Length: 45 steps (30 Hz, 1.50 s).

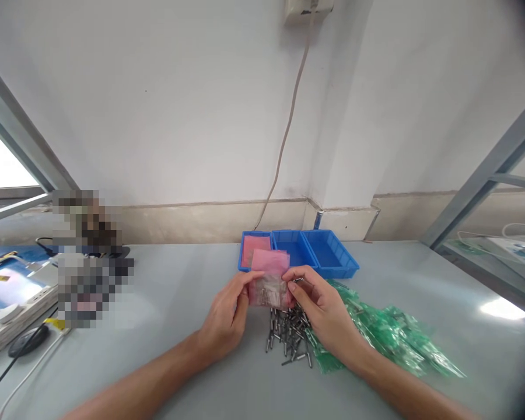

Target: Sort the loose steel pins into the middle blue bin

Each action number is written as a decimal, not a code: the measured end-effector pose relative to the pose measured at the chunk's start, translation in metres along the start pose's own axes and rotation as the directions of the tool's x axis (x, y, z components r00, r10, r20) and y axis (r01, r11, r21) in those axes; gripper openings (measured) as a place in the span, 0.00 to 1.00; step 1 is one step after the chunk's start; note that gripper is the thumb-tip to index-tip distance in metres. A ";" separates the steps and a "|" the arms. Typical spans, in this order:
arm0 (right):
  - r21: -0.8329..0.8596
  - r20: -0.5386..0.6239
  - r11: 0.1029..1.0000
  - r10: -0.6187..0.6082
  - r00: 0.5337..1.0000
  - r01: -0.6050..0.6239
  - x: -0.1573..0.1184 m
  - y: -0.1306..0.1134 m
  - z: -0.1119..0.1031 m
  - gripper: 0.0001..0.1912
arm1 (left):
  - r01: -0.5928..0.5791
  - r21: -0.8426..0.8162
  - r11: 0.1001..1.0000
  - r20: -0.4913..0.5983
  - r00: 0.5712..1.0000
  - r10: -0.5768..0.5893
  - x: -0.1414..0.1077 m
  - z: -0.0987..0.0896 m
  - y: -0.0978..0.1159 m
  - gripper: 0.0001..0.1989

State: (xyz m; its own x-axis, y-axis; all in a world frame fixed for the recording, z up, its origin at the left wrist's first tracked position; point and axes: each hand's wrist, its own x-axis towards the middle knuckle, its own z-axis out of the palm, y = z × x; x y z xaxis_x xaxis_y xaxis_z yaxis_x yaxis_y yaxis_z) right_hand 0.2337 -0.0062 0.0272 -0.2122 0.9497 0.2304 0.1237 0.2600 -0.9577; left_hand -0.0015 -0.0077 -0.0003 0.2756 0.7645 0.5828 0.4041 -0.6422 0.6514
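Between both hands is a small pink plastic bag [269, 280], held up over the table with its flap pointing away from me. Something small shows through its clear lower part, too blurred to name. My left hand [227, 312] pinches the bag's left edge between thumb and fingers. On the opposite edge, my right hand [317, 300] grips it the same way. Below the bag lies a loose pile of small metal pins [291, 335], partly hidden by the bag and my right hand. Green plastic bags [389, 335] spread out to the right of the pile.
Behind the bag stand three joined blue bins [332, 256]; the left one holds pink bags [254, 248]. At left are a power strip [21, 309], a black mouse [28, 341] and cables. A cord [289, 122] hangs down the wall. Metal frames rise at both sides.
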 end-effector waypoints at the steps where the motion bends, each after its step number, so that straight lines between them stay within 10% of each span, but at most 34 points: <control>1: -0.019 -0.007 1.000 -0.006 1.000 0.006 0.000 0.000 -0.001 0.08 | -0.009 -0.009 1.000 0.014 1.000 0.009 0.001 0.000 -0.001 0.22; 9: -0.017 -0.045 1.000 -0.025 0.999 0.024 0.003 -0.001 -0.001 0.08 | -0.099 0.056 0.993 -0.026 0.995 0.101 0.004 0.002 -0.005 0.24; 17: -0.116 -0.031 0.990 -0.082 0.996 0.078 0.002 0.002 -0.001 0.11 | -0.062 0.103 0.993 -0.133 0.988 0.076 0.007 -0.002 0.006 0.06; 32: 0.084 -0.062 0.995 0.053 0.997 -0.047 0.004 -0.006 0.000 0.17 | -0.299 0.135 0.945 0.008 0.954 0.301 0.006 -0.008 0.007 0.11; 38: 0.125 -0.046 0.987 0.105 0.993 -0.098 0.002 -0.009 -0.001 0.30 | -0.228 0.133 0.965 -0.029 0.972 0.234 0.003 -0.003 0.004 0.20; 45: 0.108 -0.077 0.991 0.090 0.993 -0.081 0.002 -0.007 0.001 0.22 | -0.204 0.115 0.972 -0.014 0.978 0.207 0.003 0.001 0.005 0.22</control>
State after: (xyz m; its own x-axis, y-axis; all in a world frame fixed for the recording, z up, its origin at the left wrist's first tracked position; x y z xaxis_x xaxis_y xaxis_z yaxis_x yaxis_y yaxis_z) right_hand 0.2315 -0.0061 0.0341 -0.1254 0.9797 0.1561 0.0348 0.1616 -0.9862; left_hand 0.0016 -0.0086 0.0041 0.3407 0.6143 0.7117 0.4369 -0.7738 0.4588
